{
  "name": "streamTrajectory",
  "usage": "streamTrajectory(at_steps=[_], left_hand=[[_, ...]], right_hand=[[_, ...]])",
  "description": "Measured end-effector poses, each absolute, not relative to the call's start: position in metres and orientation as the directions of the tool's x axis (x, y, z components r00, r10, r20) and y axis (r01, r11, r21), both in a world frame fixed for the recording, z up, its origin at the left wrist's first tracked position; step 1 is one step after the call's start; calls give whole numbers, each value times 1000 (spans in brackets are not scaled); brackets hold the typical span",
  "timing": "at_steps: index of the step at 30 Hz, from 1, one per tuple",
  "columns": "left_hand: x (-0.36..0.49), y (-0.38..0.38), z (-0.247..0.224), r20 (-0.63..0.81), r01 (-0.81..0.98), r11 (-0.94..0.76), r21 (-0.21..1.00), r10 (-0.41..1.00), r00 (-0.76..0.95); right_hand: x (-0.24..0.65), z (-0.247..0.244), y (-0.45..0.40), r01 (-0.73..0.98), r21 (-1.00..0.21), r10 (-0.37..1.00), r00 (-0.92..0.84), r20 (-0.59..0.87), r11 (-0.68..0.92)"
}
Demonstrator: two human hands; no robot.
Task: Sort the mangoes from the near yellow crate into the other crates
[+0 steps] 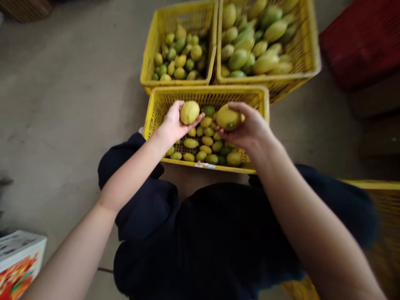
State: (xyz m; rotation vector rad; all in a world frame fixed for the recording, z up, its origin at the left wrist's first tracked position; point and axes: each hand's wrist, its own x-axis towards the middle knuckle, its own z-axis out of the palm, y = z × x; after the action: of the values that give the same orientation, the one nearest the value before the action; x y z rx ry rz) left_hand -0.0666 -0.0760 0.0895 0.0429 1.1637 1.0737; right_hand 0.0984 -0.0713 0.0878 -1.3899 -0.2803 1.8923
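My left hand [172,124] holds a round yellow lemon [189,112], with its fingers curled under and around the fruit. In my right hand [253,128] is a larger, longer yellow lemon [227,117] with a greenish spot at its lower end. Both hands are over the near yellow plastic crate [208,89], a short way apart. Below them, small yellow and green lemons [206,141] lie loosely on the crate's slatted bottom. My right hand hides part of the crate's right side.
Behind stand two more yellow crates: the left one [178,83] with small lemons, the right one [271,78] with larger greenish-yellow fruit. A red crate [364,43] is at far right, a yellow crate [371,186] beside my right leg. A printed carton [23,258] sits lower left.
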Motion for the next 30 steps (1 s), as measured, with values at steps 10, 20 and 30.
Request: streamTrajectory(at_steps=[10, 20, 30], left_hand=[[-56, -82, 112, -693, -769, 503, 395, 713, 110], [-61, -85, 115, -580, -756, 447, 477, 807, 111], [-56, -85, 125, -473, -683, 453, 573, 863, 176]], right_hand=[[101, 94, -69, -530, -579, 760, -217, -613, -619], [104, 101, -71, -541, -636, 828, -253, -501, -550], [109, 98, -70, -592, -736, 945, -201, -259, -328]])
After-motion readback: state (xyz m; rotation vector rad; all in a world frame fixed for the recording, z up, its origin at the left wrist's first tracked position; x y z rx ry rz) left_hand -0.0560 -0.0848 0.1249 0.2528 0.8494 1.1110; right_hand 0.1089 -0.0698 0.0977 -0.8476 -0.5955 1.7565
